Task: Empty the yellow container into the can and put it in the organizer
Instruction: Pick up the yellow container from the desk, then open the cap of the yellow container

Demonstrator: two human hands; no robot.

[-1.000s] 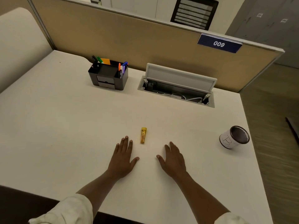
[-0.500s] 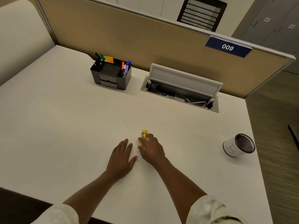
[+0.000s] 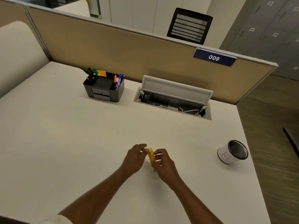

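Head view: yellow container held up above desk, between 2 hands. Right hand pinches its lower part; left hand has fingertips at its top end, maybe to open it. Lid on or off: cannot tell. Can sits well apart on right, nothing poured yet. Organizer far back, still waiting. Task just starting.

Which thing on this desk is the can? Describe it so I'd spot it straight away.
Start at the white desk and follow its right edge towards the near end. There, well right of the two hands holding the yellow container, stands the can. It is the only round thing on the desk: a white cylinder with a dark mesh inside and a hand-drawn mark on its side.
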